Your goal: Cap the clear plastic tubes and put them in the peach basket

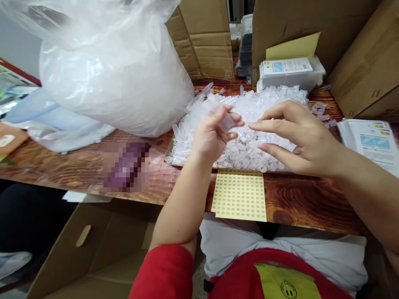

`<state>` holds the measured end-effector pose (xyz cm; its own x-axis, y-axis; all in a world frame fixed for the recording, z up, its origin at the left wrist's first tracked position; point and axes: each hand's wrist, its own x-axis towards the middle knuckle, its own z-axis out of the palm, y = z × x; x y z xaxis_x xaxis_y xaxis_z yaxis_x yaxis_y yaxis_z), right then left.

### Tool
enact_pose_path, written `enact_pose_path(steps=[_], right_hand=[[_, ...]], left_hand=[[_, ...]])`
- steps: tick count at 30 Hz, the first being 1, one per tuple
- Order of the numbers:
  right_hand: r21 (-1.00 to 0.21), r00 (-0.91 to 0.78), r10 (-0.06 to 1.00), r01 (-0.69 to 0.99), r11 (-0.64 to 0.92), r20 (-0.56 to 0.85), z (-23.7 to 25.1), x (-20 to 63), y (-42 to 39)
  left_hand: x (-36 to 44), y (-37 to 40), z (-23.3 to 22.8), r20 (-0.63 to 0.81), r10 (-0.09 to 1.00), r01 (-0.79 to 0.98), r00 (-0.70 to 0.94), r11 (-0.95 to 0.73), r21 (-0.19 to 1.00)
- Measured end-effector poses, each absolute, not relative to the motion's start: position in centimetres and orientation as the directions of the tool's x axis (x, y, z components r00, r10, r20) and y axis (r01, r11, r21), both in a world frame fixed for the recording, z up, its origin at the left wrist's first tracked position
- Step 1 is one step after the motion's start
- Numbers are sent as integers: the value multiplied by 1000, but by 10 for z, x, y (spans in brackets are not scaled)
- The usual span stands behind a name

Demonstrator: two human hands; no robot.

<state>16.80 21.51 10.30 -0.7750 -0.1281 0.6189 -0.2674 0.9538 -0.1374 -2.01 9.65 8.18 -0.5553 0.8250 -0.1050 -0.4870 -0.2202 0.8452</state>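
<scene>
My left hand (213,135) grips a small clear plastic tube (225,121) between thumb and fingers, above a heap of clear plastic tubes (249,145) on the wooden table (296,203). My right hand (296,139) hovers just to the right of the tube, fingers spread, index finger reaching toward it; it holds nothing that I can see. A yellow sheet of small round stickers (239,195) lies on the table edge below both hands.
A big clear plastic bag (115,70) full of tubes stands at the left. Cardboard boxes (205,37) line the back. A plastic case with labels (289,72) sits behind the heap. Printed sheets (370,143) lie at the right. An open cardboard box (90,253) is below the table.
</scene>
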Motion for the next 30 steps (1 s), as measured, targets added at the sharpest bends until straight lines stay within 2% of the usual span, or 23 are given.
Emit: enact_pose_path(steps=[3,6,8,10,14,17,20,26,28,30], right_hand=[[-86,-766,-223,-340,936,603,94,156,207],[17,-782,-362,-411,911,507,74,129,197],[18,-811,-412,-446,895,416,65,105,189],[-11,-858,-444,-462,887,258,64,79,177],[-33,-892,-444,-443,896,-88,74,37,151],[12,-909,-377,-385,923,-177,80,22,138],[49,-926,-335,-348,936,-175,79,17,135],[14,-947,-297,-301,954,-120,69,16,149],[-38,-961,-272,-271,962,-43,63,17,160],[-147,-962,-252,-266,953,108,57,22,176]], left_hand=[[-47,91,83,-4,627,-287,-779,-350,892],[-66,88,83,99,434,-109,-896,-429,897],[-75,87,82,144,355,-42,-924,-468,883],[-83,86,79,145,324,-26,-935,-469,883],[-102,85,64,139,370,-36,-919,-429,902],[-112,85,52,154,468,-56,-870,-406,912],[-112,86,49,132,515,-62,-847,-342,938],[-95,86,57,83,607,-76,-790,-230,970],[-91,86,59,82,622,-75,-779,-222,972],[-88,87,60,86,635,-83,-767,-232,969]])
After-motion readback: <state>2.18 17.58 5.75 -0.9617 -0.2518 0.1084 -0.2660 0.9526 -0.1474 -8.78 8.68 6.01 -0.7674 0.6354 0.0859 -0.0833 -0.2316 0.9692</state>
